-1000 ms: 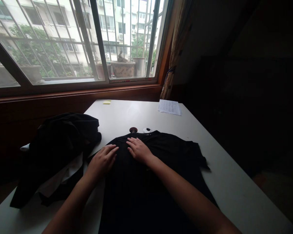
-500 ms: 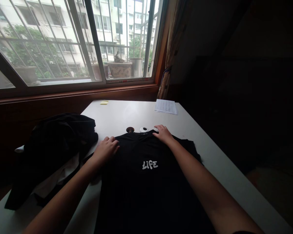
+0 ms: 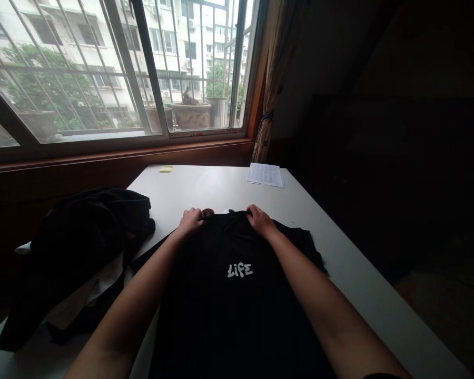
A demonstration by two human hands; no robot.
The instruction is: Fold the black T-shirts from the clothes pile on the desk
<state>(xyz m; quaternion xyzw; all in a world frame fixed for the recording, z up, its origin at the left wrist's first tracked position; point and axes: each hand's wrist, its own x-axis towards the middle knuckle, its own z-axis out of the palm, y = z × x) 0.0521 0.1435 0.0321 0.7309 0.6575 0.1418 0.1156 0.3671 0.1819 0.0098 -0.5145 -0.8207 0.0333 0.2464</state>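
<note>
Left grip [image 3: 191,221] shifted to shirt collar [image 3: 226,215], right grip [image 3: 260,220] pinching, lettering [image 3: 240,270] uncovered

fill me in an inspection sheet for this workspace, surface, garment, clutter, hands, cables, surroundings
surface: white table, pale and smooth where bare
job's things: black shirt spread out, white print facing up
clutter: heap of dark clothing at left; yellow slip and papers at the far end; brown round item and white round item partly hidden behind the shirt
left hand: fingers gripping the shirt's far edge
right hand: same edge, further right
cables: nothing seen
surroundings: barred window, tied curtain; right side too dark to inspect
</note>
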